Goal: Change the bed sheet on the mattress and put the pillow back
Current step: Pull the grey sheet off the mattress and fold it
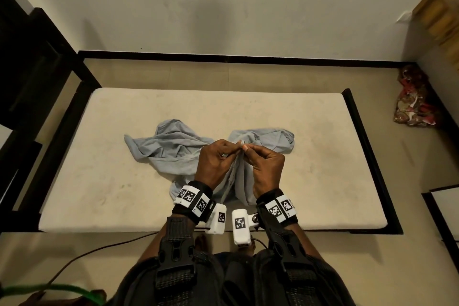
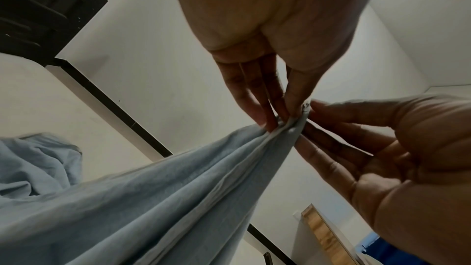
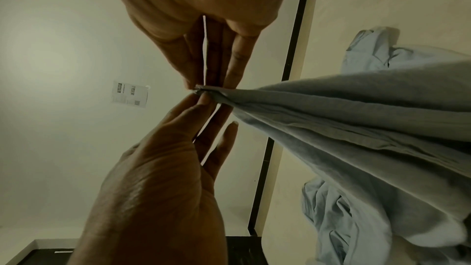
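Note:
A bare cream mattress [image 1: 323, 181] lies in a black bed frame [image 1: 367, 156]. A crumpled light blue sheet [image 1: 169, 146] sits on its middle. Both hands hold one bunched corner of the sheet up above the mattress, fingertips nearly touching. My left hand [image 1: 233, 148] pinches the corner from the left, my right hand [image 1: 248, 148] from the right. In the left wrist view the left hand [image 2: 282, 116] and right hand [image 2: 309, 115] meet at the tip of the sheet [image 2: 153, 198]. The right wrist view shows the right hand [image 3: 211, 84] above, the left hand [image 3: 203, 98] below, and the sheet [image 3: 356, 128] hanging away.
A red floral cloth bundle [image 1: 414, 97] lies on the floor in the far right corner. Dark furniture [image 1: 29, 69] stands at the left, a wooden piece [image 1: 442, 22] at the upper right. A black cable [image 1: 99, 248] runs over the floor before the bed.

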A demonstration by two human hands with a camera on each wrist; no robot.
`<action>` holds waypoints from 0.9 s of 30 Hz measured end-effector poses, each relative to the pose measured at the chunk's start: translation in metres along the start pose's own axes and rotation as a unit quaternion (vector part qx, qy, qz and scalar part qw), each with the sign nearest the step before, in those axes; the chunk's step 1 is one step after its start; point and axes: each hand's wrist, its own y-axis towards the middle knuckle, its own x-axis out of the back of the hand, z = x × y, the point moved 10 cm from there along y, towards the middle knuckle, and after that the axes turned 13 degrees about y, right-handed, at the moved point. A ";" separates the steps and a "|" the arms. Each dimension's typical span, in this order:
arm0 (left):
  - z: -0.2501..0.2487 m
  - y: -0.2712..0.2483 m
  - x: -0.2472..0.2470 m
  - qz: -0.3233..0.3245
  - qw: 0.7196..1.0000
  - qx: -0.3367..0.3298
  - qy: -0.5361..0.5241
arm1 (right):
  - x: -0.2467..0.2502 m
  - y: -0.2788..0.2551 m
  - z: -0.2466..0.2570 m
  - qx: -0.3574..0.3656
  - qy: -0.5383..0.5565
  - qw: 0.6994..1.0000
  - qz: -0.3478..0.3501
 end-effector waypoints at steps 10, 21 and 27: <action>0.005 0.005 -0.011 0.072 0.994 0.060 -0.059 | 0.006 0.022 0.005 -0.033 -0.059 0.996 0.055; -0.010 0.071 -0.043 0.206 0.978 -0.002 0.019 | 0.012 0.057 0.030 0.013 -0.081 0.991 0.105; -0.032 0.106 -0.063 0.279 0.957 -0.050 0.056 | 0.014 0.075 0.054 0.046 -0.089 0.988 0.114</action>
